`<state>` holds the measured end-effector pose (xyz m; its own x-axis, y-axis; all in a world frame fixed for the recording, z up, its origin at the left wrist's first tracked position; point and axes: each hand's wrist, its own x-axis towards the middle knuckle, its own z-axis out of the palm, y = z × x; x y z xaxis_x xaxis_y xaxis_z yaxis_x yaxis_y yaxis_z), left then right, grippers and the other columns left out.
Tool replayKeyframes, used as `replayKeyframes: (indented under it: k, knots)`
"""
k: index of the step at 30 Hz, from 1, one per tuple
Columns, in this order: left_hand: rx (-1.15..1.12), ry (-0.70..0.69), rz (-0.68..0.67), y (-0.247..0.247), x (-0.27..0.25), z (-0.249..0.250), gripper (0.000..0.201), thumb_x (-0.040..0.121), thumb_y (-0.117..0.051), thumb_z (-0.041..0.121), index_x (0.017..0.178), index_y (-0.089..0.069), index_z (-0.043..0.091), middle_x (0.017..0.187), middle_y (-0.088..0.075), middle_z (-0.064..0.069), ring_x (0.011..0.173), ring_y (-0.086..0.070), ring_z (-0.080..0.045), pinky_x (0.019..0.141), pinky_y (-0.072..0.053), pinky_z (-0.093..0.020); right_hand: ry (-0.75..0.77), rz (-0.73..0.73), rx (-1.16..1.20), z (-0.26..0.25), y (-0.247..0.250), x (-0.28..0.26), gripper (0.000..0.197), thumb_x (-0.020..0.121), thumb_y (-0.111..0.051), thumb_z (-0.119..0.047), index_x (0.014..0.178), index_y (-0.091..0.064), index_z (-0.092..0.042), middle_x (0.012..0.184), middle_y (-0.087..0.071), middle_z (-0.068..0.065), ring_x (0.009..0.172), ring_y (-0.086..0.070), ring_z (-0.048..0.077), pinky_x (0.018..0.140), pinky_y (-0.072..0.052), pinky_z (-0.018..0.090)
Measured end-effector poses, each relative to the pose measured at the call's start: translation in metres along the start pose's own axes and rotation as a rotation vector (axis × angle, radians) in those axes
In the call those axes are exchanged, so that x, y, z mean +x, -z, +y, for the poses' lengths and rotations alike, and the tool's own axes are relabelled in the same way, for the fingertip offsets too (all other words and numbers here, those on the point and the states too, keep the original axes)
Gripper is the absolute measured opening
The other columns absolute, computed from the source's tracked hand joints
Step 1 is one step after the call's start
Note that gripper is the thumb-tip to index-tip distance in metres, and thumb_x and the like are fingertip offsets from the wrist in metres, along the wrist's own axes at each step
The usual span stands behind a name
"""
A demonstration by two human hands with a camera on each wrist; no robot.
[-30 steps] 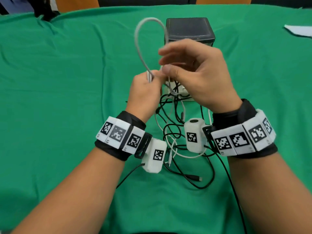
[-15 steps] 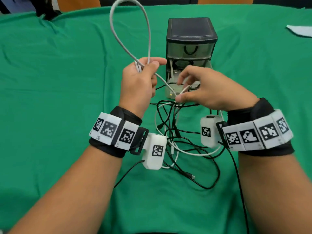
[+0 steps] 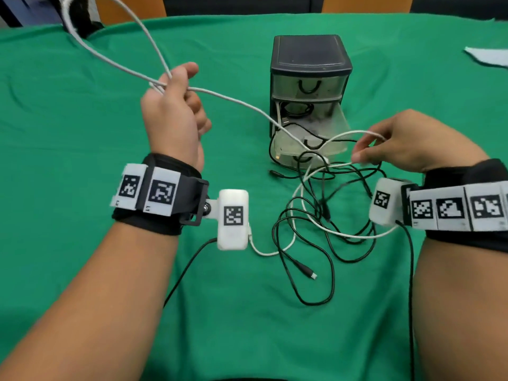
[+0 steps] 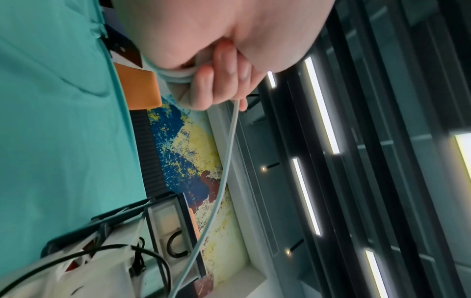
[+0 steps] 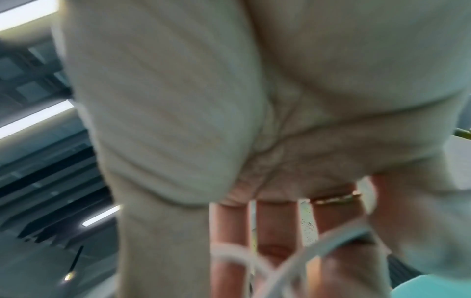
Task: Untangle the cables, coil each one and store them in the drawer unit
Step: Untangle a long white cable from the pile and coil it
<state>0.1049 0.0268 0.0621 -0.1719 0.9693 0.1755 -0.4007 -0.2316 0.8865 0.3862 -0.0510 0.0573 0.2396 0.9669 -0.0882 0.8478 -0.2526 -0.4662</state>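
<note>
The smooth round white cable (image 3: pixel 228 98) runs taut from my left hand (image 3: pixel 173 116), whose fingers curl round its gathered loops, across the front of the drawer unit (image 3: pixel 310 86) to my right hand (image 3: pixel 412 141), which pinches it at thumb and fingertips just beside the pulled-out clear middle drawer. Since a moment ago my hands have drawn apart, the left swinging away from the unit. Thin black cables (image 3: pixel 316 243) lie tangled on the green cloth (image 3: pixel 82 133) before the unit; no readable writing shows.
</note>
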Motion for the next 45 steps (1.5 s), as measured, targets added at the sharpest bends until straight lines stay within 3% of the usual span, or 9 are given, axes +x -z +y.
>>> replayKeyframes:
  k: [7,11,17,21,25,31,36,40,45]
  knots:
    - [0.149,0.101,-0.203,-0.007,-0.014,-0.016,0.025,0.105,-0.042,0.022,0.091,-0.061,0.012,0.049,-0.027,0.01,0.04,-0.017,-0.009,0.042,-0.016,-0.024,0.195,0.081,0.045,-0.023,0.01,-0.018,0.068,0.068,-0.084,-0.044,0.13,-0.057,-0.039,0.135,-0.056,-0.01,0.126,-0.05,0.011,0.098,-0.033,0.025]
    - [0.107,0.157,-0.26,-0.014,-0.025,-0.019,0.03,0.106,-0.04,0.027,0.092,-0.06,0.01,0.05,-0.024,0.009,0.041,-0.015,-0.009,0.042,-0.015,-0.024,0.371,-0.005,0.232,-0.052,-0.004,-0.023,0.062,0.071,-0.075,-0.051,0.129,-0.056,-0.039,0.128,-0.06,-0.017,0.116,-0.056,-0.003,0.101,-0.044,0.025]
    - [0.052,0.154,-0.267,-0.015,-0.027,-0.016,0.034,0.106,-0.038,0.031,0.093,-0.06,0.008,0.049,-0.021,0.008,0.041,-0.013,-0.01,0.044,-0.013,-0.026,0.499,-0.084,0.168,-0.075,-0.034,-0.016,0.026,0.086,-0.074,-0.013,0.103,-0.07,-0.032,0.087,-0.07,-0.01,0.082,-0.068,0.009,0.085,-0.055,0.035]
    - [0.092,0.164,-0.26,-0.012,-0.028,-0.018,0.048,0.104,-0.036,0.045,0.092,-0.064,0.008,0.05,-0.021,0.006,0.041,-0.012,-0.01,0.044,-0.01,-0.027,0.608,-0.041,0.359,-0.084,-0.027,-0.027,0.024,0.087,-0.072,-0.004,0.105,-0.073,-0.02,0.089,-0.073,-0.002,0.082,-0.068,0.011,0.081,-0.056,0.028]
    - [0.195,0.244,-0.335,-0.011,-0.034,-0.021,0.068,0.098,-0.026,0.063,0.091,-0.067,0.009,0.05,-0.022,0.005,0.041,-0.012,-0.01,0.043,-0.01,-0.025,0.659,0.175,0.652,-0.086,-0.02,-0.031,0.029,0.089,-0.064,0.005,0.116,-0.067,-0.007,0.096,-0.072,0.012,0.082,-0.072,0.022,0.073,-0.061,0.039]
    - [0.34,0.283,-0.508,-0.004,-0.039,-0.028,0.067,0.092,-0.032,0.069,0.087,-0.07,0.013,0.049,-0.023,0.007,0.042,-0.013,-0.01,0.042,-0.012,-0.021,0.576,0.453,1.003,-0.082,-0.01,-0.035,0.025,0.091,-0.061,0.004,0.112,-0.058,-0.007,0.1,-0.07,0.016,0.077,-0.074,0.026,0.066,-0.061,0.037]
    - [0.536,0.23,-0.607,0.004,-0.043,-0.033,0.033,0.101,-0.051,0.03,0.083,-0.071,0.011,0.047,-0.028,0.008,0.041,-0.019,-0.01,0.041,-0.017,-0.018,0.371,0.72,0.831,-0.053,-0.001,-0.015,0.028,0.085,-0.056,0.003,0.1,-0.061,-0.021,0.099,-0.071,0.012,0.08,-0.07,0.017,0.061,-0.054,0.024]
    - [0.56,0.293,-0.651,0.007,-0.047,-0.035,0.036,0.103,-0.046,0.026,0.087,-0.07,0.005,0.045,-0.027,0.009,0.04,-0.017,-0.008,0.04,-0.016,-0.017,0.126,0.65,0.527,-0.021,-0.003,0.003,0.025,0.081,-0.059,-0.009,0.089,-0.066,-0.031,0.087,-0.072,0.002,0.076,-0.067,0.01,0.074,-0.056,0.03]
    - [0.582,0.313,-0.693,0.007,-0.052,-0.04,0.035,0.102,-0.049,0.027,0.09,-0.073,0.006,0.049,-0.028,0.006,0.041,-0.02,-0.009,0.04,-0.017,-0.019,0.011,0.526,0.393,-0.003,-0.003,0.009,0.022,0.086,-0.066,-0.024,0.106,-0.07,-0.027,0.104,-0.071,-0.002,0.095,-0.065,0.012,0.091,-0.052,0.029]
